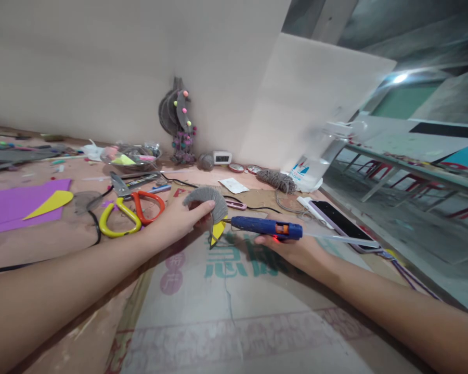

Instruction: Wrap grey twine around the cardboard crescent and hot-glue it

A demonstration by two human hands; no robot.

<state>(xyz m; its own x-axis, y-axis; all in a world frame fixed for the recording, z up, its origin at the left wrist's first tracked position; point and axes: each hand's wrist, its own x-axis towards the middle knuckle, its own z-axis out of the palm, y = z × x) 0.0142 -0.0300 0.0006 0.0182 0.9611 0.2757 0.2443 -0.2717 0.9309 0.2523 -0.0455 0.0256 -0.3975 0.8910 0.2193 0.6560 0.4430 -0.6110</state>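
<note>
Between the thumb and fingers of my left hand (191, 215) is a crescent wrapped in grey yarn (210, 196). Its lower tip is a bare yellow end (217, 231) with a dark edge. My right hand (292, 250) is closed around a blue hot glue gun (257, 225), which has a red light glowing on its underside. The gun's nozzle points left, at the border between yarn and yellow; whether it touches cannot be made out. A clear glue stick (339, 238) sticks out of its back end. Below both hands lies a printed cardboard sheet (203, 317).
Scissors with yellow and orange handles (120, 234) lie left of my left hand, near purple sheets (8, 208) with a yellow cutout. A phone (343, 223) rests at right, before a bottle (310, 161). Grey yarn (275, 181), a small clock (222, 157) and a pompom-trimmed hanging (177, 119) are behind.
</note>
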